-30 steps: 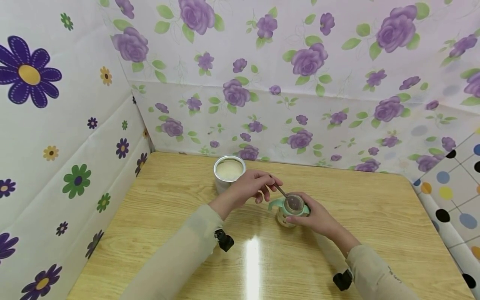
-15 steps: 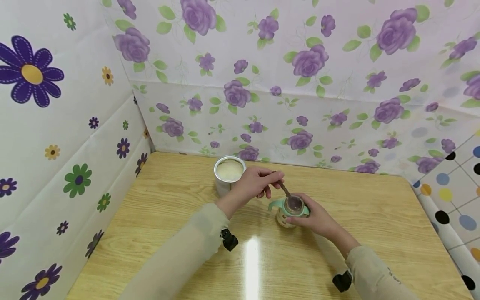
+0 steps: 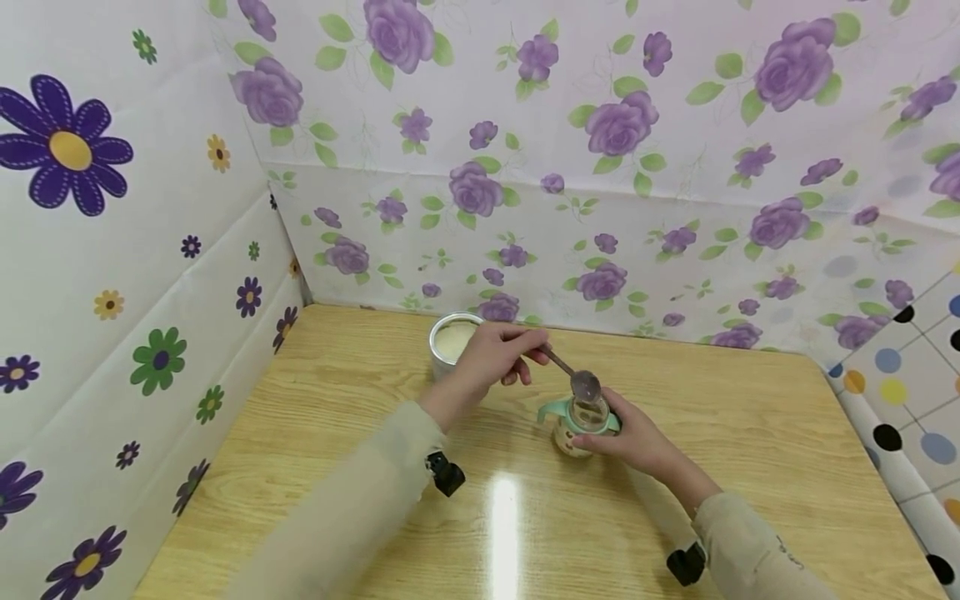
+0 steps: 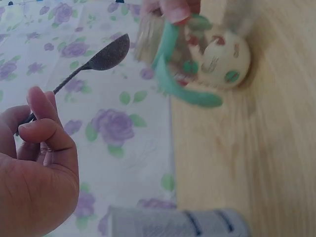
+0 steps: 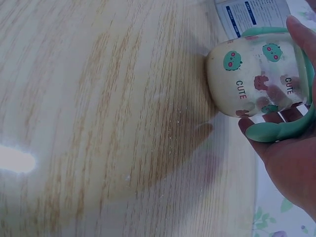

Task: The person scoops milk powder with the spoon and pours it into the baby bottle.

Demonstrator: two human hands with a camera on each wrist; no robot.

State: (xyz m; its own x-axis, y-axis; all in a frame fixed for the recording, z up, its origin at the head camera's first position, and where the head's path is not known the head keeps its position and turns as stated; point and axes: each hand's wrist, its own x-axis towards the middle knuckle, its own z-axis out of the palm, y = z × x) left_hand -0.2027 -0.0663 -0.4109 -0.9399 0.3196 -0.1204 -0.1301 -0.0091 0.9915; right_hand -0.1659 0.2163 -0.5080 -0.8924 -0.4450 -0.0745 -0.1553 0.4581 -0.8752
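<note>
My left hand (image 3: 495, 357) pinches the thin handle of a dark metal spoon (image 3: 586, 386). The spoon's bowl is just above the mouth of a clear baby bottle (image 3: 568, 441), and in the left wrist view the spoon (image 4: 111, 53) hangs apart from it. My right hand (image 3: 636, 437) grips the bottle near its mint-green handled collar, keeping it upright on the table. Pale contents fill the lower part of the bottle (image 5: 234, 74), which bears "CUTE" and small animal prints. A silvery can (image 3: 441, 368) of cream-coloured powder stands behind my left forearm, partly hidden by that hand.
The wooden table (image 3: 360, 400) has a bright glare streak in front of the bottle. Fine white specks lie on the tabletop near the bottle in the right wrist view. A flowered cloth (image 3: 540, 233) hangs behind the table, with patterned sheets at both sides.
The spoon was down at the bottle's mouth and has lifted up off it. My left hand has drawn back slightly left. My right hand and the bottle have stayed in place.
</note>
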